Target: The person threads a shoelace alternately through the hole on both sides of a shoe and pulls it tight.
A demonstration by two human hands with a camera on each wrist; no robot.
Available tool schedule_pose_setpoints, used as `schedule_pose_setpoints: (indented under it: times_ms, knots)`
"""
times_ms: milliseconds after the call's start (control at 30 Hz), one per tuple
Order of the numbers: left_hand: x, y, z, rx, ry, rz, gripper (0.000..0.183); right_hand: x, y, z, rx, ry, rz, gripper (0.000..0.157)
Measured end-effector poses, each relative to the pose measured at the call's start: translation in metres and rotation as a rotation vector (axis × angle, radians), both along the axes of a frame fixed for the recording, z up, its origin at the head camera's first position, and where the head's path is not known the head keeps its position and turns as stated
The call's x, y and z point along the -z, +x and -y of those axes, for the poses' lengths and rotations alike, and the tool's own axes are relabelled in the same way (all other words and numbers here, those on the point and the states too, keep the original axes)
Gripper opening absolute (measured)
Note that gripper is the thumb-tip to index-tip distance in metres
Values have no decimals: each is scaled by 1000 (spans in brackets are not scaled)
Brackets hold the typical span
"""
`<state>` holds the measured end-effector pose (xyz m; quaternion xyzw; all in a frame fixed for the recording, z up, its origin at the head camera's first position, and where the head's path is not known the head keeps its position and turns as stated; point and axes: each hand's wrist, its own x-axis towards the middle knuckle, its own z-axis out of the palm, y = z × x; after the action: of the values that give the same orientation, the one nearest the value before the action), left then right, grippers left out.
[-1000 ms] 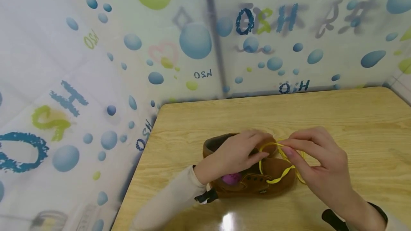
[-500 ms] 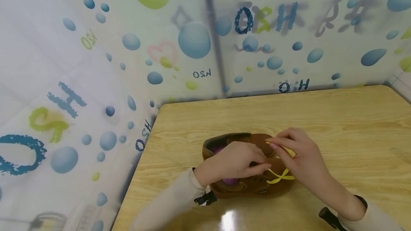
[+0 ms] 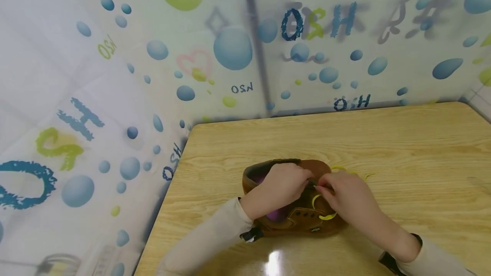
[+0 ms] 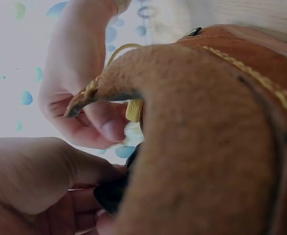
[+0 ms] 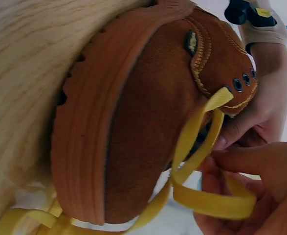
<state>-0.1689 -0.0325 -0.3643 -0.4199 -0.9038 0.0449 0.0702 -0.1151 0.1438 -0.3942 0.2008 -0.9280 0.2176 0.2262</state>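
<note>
A brown suede lace-up shoe [image 3: 299,226] lies on the table, toe to the right, with purple stuffing [image 3: 274,215] in its opening. My left hand [image 3: 285,186] reaches over it from the left and pinches a dark flap [image 4: 111,193] at the lacing gap between thumb and fingers. From the toe side my right hand [image 3: 350,195] pinches the yellow shoelace [image 5: 216,203] close to that gap. In the right wrist view the lace passes through the front eyelet on the near side and loops over the toe. The fingers hide the lace's tip.
The wooden table [image 3: 422,161] extends beyond the shoe to the back and right. A printed curtain [image 3: 314,80] with blue drops stands behind and at the left. Loose lace [image 3: 339,168] shows past the right hand at the toe.
My right hand has moved left and in to the lacing gap with the lace, drawing down its raised loop. My left hand has turned, its fingertips now slightly further back at the gap.
</note>
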Motion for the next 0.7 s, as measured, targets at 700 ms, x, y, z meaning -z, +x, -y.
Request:
schedule_pose_setpoints:
  times_ms: [700]
  knots:
    - [-1,-10,-1,-3,83,193,13,14,-13,9,-60,33,-40,34]
